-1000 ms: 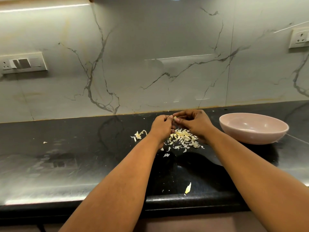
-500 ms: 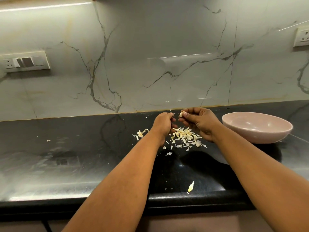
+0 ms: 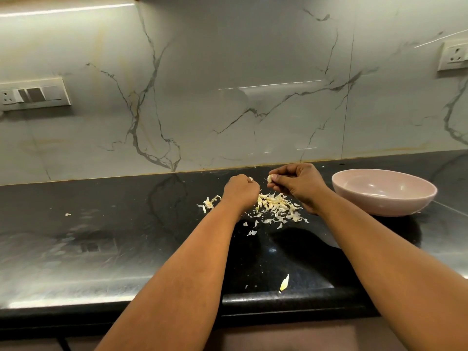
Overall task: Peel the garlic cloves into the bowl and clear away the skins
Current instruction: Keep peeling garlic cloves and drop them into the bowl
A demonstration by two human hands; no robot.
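Right hand (image 3: 297,184): fingers pinch 1 garlic clove (image 3: 270,178) above the skins (image 3: 276,207) on the black worktop (image 3: 106,224). Left hand (image 3: 240,191): fingers curled around a small pale piece (image 3: 250,179). Pink bowl (image 3: 384,191) stands right of the skins.

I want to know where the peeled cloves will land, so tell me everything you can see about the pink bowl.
The pink bowl is wide, shallow and round, with a smooth glossy finish that could be ceramic or plastic. It stands upright on the black countertop, at the right, near the marble backsplash. Its visible inside looks empty, though the near wall hides part of the bottom. Nothing touches it; the right hand, pinching a garlic clove, is just left of it.
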